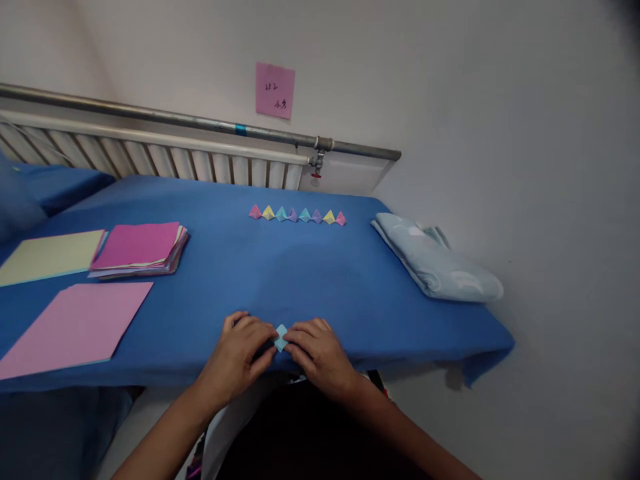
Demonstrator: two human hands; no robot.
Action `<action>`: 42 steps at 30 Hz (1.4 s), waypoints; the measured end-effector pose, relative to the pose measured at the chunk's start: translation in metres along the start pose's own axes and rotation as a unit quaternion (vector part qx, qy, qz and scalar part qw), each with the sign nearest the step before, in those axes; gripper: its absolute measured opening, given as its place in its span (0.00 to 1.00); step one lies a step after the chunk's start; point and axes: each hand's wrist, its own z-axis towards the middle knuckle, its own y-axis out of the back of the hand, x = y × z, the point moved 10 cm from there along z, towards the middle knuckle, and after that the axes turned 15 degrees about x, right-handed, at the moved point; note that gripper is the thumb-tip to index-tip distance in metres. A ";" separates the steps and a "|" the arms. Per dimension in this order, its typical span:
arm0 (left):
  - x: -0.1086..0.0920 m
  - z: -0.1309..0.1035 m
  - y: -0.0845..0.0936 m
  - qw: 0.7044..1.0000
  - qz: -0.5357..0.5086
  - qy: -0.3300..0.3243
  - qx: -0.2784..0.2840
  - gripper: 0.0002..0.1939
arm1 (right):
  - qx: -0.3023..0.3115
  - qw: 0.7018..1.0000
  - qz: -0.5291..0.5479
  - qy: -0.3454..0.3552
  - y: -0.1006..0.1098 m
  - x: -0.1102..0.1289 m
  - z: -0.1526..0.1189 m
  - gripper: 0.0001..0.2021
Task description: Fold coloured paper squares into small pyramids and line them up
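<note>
A small light-blue folded paper piece (281, 338) is at the front edge of the blue-covered table (220, 267), between my two hands. My left hand (243, 350) pinches its left side with thumb and fingers. On the right side, the fingertips of my right hand (320, 353) close on it too. The fingers cover its side corners. Farther back on the cloth stands a row of several small folded paper pieces (305, 215) in pink, yellow, blue and purple, set side by side.
On the left lie a stack of coloured paper (140, 247), pale yellow sheets (53, 255) and pink sheets (80, 327). A folded light-blue cloth (440, 263) rests at the right. Behind the table are a radiator (200, 163), a metal pipe (180, 120) and a pink note (275, 90).
</note>
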 end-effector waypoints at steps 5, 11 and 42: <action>-0.002 0.000 0.002 1.000 0.014 0.000 -0.013 0.06 | -0.008 1.000 -0.014 -0.001 0.000 0.001 0.000 0.08; -0.001 0.001 -0.001 0.999 0.034 0.002 -0.019 0.06 | -0.009 1.000 -0.023 -0.012 0.000 0.002 0.002 0.08; 0.018 0.008 -0.001 0.991 0.025 0.129 -0.004 0.11 | -0.043 0.994 0.012 -0.100 0.004 -0.011 0.006 0.06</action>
